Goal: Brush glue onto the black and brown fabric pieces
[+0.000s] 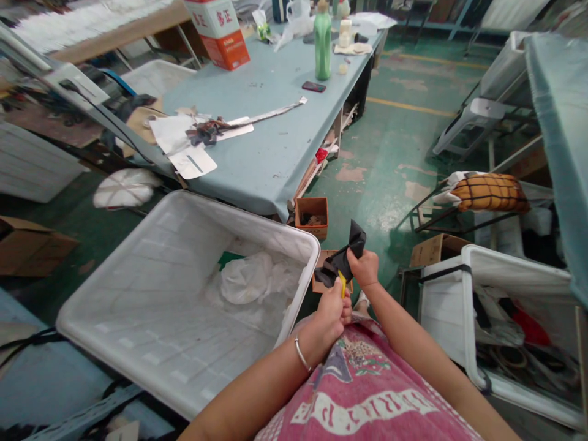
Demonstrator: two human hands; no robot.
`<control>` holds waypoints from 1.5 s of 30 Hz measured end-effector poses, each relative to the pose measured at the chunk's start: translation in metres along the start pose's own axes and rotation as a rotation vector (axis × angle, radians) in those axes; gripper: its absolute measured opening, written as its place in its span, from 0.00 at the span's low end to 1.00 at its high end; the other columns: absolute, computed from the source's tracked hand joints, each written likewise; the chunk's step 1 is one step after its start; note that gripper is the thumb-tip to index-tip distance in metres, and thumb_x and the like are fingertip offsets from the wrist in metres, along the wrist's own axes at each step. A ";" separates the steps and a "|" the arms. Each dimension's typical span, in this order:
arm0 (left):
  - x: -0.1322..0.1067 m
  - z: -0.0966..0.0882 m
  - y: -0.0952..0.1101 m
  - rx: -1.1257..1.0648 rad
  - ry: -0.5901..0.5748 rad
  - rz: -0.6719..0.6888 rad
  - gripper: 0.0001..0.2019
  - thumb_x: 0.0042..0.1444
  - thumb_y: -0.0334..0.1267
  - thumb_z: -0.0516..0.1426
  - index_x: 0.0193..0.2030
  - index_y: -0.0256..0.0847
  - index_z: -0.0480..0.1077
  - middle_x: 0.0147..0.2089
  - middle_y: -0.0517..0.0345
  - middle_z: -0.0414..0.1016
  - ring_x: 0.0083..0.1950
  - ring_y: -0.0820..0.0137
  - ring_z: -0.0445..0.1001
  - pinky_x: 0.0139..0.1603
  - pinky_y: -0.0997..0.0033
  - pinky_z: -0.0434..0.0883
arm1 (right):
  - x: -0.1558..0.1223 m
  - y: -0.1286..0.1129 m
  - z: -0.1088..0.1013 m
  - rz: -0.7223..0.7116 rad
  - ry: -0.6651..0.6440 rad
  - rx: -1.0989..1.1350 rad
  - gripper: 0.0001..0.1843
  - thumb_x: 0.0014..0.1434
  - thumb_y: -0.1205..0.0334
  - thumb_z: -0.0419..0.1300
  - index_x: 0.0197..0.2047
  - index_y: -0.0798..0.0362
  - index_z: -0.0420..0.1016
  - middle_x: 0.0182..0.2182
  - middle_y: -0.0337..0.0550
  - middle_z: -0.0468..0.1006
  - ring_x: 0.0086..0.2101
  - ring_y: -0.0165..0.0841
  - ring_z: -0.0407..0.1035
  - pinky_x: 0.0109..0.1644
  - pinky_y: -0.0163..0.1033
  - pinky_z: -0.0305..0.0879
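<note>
My right hand (364, 268) grips a piece of black fabric (353, 245) that hangs folded and loose toward the left. Just below it, my left hand (331, 306), with a bangle on the wrist, is closed around a small yellow tool (342, 284). The tool's tip meets the lower part of the black fabric, and its exact kind is hidden by my fingers. Both hands are close together in front of my pink apron (353, 392).
A large white bin (128, 275) with plastic bags stands at my left. Ahead is a blue-covered table (271, 141) with a green bottle (323, 46) and phone (313, 87). Small cardboard boxes (312, 229) sit on the floor; another white bin (443, 300) is at right.
</note>
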State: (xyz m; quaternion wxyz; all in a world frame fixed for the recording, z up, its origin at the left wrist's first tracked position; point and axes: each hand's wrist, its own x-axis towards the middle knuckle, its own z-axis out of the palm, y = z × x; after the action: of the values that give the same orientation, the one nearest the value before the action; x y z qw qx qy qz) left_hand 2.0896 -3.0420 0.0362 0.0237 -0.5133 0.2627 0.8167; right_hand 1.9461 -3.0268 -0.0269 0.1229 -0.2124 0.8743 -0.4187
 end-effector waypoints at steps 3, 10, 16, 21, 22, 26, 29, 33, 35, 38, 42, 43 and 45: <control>0.015 -0.002 -0.005 0.025 0.056 0.049 0.25 0.63 0.64 0.48 0.31 0.42 0.60 0.18 0.72 0.51 0.15 0.82 0.42 0.19 0.78 0.43 | 0.002 0.013 0.016 0.107 0.009 -0.040 0.20 0.53 0.47 0.57 0.16 0.51 0.68 0.17 0.51 0.73 0.23 0.37 0.65 0.29 0.40 0.52; 0.029 -0.017 -0.013 0.128 0.146 0.189 0.26 0.60 0.66 0.52 0.29 0.43 0.60 0.16 0.72 0.52 0.15 0.81 0.44 0.18 0.76 0.42 | 0.001 0.033 0.047 0.352 -0.020 0.011 0.21 0.57 0.56 0.65 0.18 0.53 0.65 0.15 0.33 0.65 0.18 0.26 0.58 0.23 0.33 0.51; -0.005 -0.038 -0.016 0.225 0.052 0.272 0.30 0.54 0.72 0.54 0.28 0.42 0.61 0.16 0.72 0.51 0.16 0.81 0.45 0.18 0.77 0.43 | 0.037 0.067 0.000 0.450 -0.008 0.118 0.19 0.63 0.58 0.63 0.23 0.53 0.64 0.15 0.26 0.60 0.17 0.24 0.56 0.22 0.31 0.56; -0.023 -0.041 -0.002 0.193 -0.060 0.321 0.33 0.51 0.76 0.52 0.28 0.42 0.61 0.16 0.74 0.47 0.16 0.81 0.42 0.17 0.80 0.42 | 0.030 0.067 -0.039 0.333 -0.097 0.218 0.18 0.50 0.53 0.67 0.19 0.55 0.69 0.13 0.31 0.61 0.19 0.29 0.58 0.21 0.35 0.53; -0.024 -0.040 0.002 0.180 -0.074 0.323 0.33 0.51 0.76 0.53 0.28 0.42 0.61 0.16 0.74 0.48 0.16 0.81 0.42 0.16 0.80 0.42 | 0.023 0.060 -0.041 0.303 -0.123 0.244 0.19 0.48 0.49 0.67 0.20 0.55 0.70 0.13 0.34 0.63 0.20 0.31 0.60 0.22 0.36 0.55; -0.022 -0.032 0.010 0.126 -0.101 0.337 0.31 0.53 0.73 0.54 0.29 0.42 0.61 0.17 0.73 0.49 0.16 0.82 0.42 0.17 0.81 0.42 | -0.010 0.027 -0.040 0.209 -0.209 0.338 0.26 0.50 0.38 0.66 0.27 0.57 0.77 0.23 0.43 0.76 0.28 0.38 0.71 0.29 0.38 0.66; -0.019 -0.027 0.011 0.115 -0.124 0.323 0.30 0.55 0.71 0.54 0.29 0.42 0.61 0.17 0.73 0.49 0.16 0.82 0.42 0.17 0.80 0.42 | -0.026 0.009 -0.039 0.173 -0.258 0.388 0.31 0.53 0.33 0.63 0.34 0.58 0.80 0.29 0.47 0.80 0.33 0.42 0.74 0.33 0.40 0.70; -0.017 -0.023 0.008 0.112 -0.124 0.304 0.29 0.56 0.70 0.53 0.30 0.42 0.61 0.17 0.73 0.50 0.15 0.82 0.43 0.17 0.79 0.42 | -0.037 -0.008 -0.047 0.172 -0.325 0.474 0.36 0.57 0.29 0.57 0.40 0.58 0.80 0.33 0.49 0.82 0.35 0.42 0.75 0.37 0.41 0.73; -0.016 -0.023 0.008 0.106 -0.118 0.306 0.29 0.55 0.71 0.54 0.32 0.42 0.63 0.17 0.74 0.50 0.15 0.82 0.43 0.17 0.78 0.42 | -0.039 -0.019 -0.056 0.178 -0.448 0.574 0.34 0.57 0.32 0.60 0.45 0.57 0.79 0.36 0.48 0.82 0.37 0.41 0.75 0.37 0.40 0.73; -0.016 -0.025 0.008 0.106 -0.117 0.306 0.29 0.54 0.71 0.56 0.34 0.43 0.63 0.18 0.74 0.50 0.16 0.82 0.43 0.16 0.78 0.42 | -0.039 -0.034 -0.073 0.091 -0.716 0.759 0.31 0.47 0.46 0.72 0.51 0.55 0.76 0.44 0.47 0.81 0.40 0.41 0.75 0.41 0.40 0.74; -0.016 -0.027 0.008 0.094 -0.147 0.242 0.31 0.52 0.73 0.55 0.30 0.43 0.59 0.17 0.74 0.49 0.15 0.82 0.43 0.16 0.79 0.41 | -0.035 -0.042 -0.085 0.069 -0.806 0.755 0.25 0.46 0.52 0.73 0.44 0.54 0.75 0.34 0.43 0.80 0.31 0.34 0.72 0.33 0.36 0.71; -0.017 -0.028 0.009 0.084 -0.166 0.209 0.31 0.52 0.73 0.55 0.30 0.43 0.60 0.16 0.74 0.48 0.15 0.82 0.42 0.16 0.79 0.41 | -0.034 -0.041 -0.084 0.078 -0.797 0.726 0.23 0.48 0.51 0.73 0.43 0.54 0.75 0.31 0.42 0.79 0.29 0.33 0.71 0.30 0.35 0.69; -0.019 -0.028 0.010 0.054 -0.219 0.129 0.31 0.53 0.73 0.54 0.30 0.43 0.61 0.16 0.75 0.48 0.15 0.83 0.40 0.16 0.79 0.39 | -0.033 -0.039 -0.080 0.085 -0.761 0.690 0.23 0.49 0.49 0.73 0.41 0.54 0.74 0.31 0.41 0.79 0.28 0.32 0.71 0.30 0.35 0.69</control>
State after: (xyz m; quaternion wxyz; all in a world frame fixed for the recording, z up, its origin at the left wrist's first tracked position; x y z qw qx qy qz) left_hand 2.1185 -3.0591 0.0474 0.0136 -0.4025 0.3128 0.8602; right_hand 1.9542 -2.9787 0.0540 0.5123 -0.2611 0.5865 -0.5705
